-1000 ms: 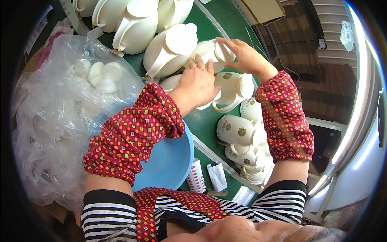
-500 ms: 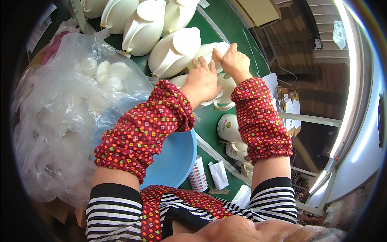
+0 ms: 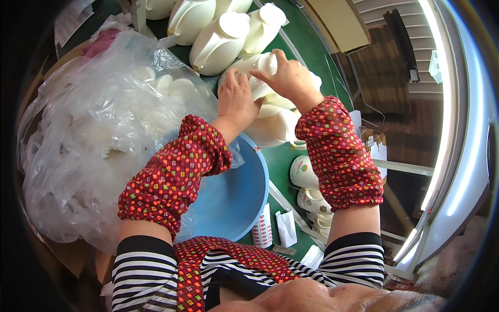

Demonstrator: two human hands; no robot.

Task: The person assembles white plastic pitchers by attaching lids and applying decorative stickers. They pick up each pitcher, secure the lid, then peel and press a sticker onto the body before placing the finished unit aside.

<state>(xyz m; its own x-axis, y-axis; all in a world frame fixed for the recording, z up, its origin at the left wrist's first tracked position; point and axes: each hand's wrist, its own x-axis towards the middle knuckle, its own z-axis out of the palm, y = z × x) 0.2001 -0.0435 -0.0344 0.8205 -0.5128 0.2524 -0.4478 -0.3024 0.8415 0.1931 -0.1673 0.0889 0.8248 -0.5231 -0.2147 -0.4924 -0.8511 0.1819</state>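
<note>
A cream-white jug (image 3: 248,63) lies on its side between my hands, its round white end (image 3: 268,63) turned to the right. My left hand (image 3: 236,101) is curled against the jug's left end, partly hiding it. My right hand (image 3: 290,78) grips the round end between thumb and fingers. Just below, another cream jug (image 3: 271,126) lies on the green table, partly behind my right sleeve. Several more jugs stand upright beyond my hands, the nearest upright jug (image 3: 214,49) just past my left fingers.
A clear plastic bag (image 3: 88,135) of white round parts fills the left side. Beside it stands a blue basin (image 3: 262,195). Printed white containers (image 3: 303,171), a label sheet (image 3: 262,231) and folded white paper (image 3: 286,229) lie at right. A cardboard box (image 3: 338,23) is at the far edge.
My right hand has shifted slightly left and now grips a jug's round end. My left hand has moved left to the jug's other end. The whole view has shifted a little.
</note>
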